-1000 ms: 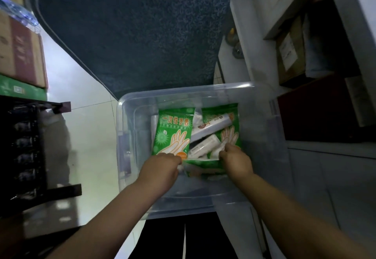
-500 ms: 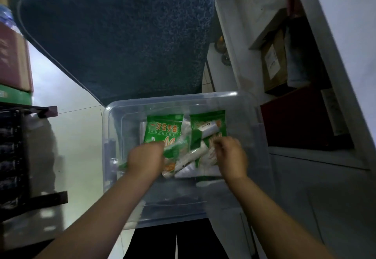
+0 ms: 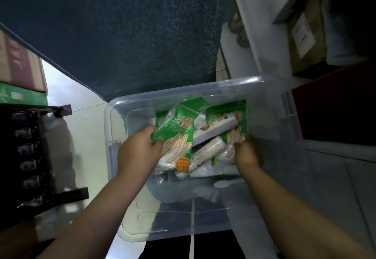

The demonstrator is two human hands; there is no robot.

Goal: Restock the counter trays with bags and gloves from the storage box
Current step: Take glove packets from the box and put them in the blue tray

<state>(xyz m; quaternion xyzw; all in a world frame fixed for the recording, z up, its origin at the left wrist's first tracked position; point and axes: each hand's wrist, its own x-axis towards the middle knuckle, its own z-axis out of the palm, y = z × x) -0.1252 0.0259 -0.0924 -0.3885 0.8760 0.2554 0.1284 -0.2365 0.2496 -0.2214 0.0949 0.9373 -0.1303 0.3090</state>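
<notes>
Hands both inside clear rectangular plastic storage box (image 3: 203,87), which sits on pale tiled floor (image 3: 85,120). Left hand (image 3: 138,153) has its grip closed on left edge of green plastic glove packet with printed white hand and orange round sticker (image 3: 177,142); packet tilted, top end raised toward far wall of box. Right hand (image 3: 248,155) grip curled around lower edge of second green glove packet (image 3: 230,136) at right side of box; fingers partly hidden, looks like holding. White rolls of bags (image 3: 213,128) lie between the two packets, one across the right packet, another (image 3: 207,150) just below it. More white bag material under the pile, blurred. Dark blue textured mat (image 3: 122,34) beyond box. Black metal rack (image 3: 30,157) at left, stacked cardboard cartons (image 3: 20,65) above it. White shelving with brown cardboard box (image 3: 305,39) at upper right.
</notes>
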